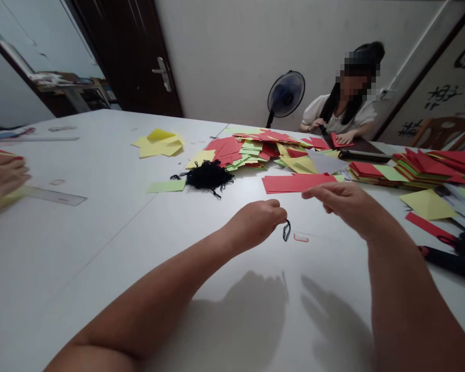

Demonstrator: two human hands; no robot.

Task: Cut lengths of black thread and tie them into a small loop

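My left hand (258,219) is closed in a pinch, and a small black cord loop (286,231) hangs from its fingers. To the right, my right hand (341,204) has thumb and forefinger pressed together; whatever is between them, if anything, does not show. Its fingertips overlap the edge of some red paper strips (290,184) in view, and I cannot tell if they touch. Shadows on the table suggest both hands are raised. Beyond my left hand lies a tangled heap of black cords (209,175), beside a light green paper strip (166,186).
A large pile of red, green and yellow papers (251,150) covers the table's far middle. Stacked papers (405,170) and a black rod-like object (449,261) lie right. A co-worker (343,111) handles red paper opposite. Another person's hand (3,178) rests left near a clear ruler (56,195).
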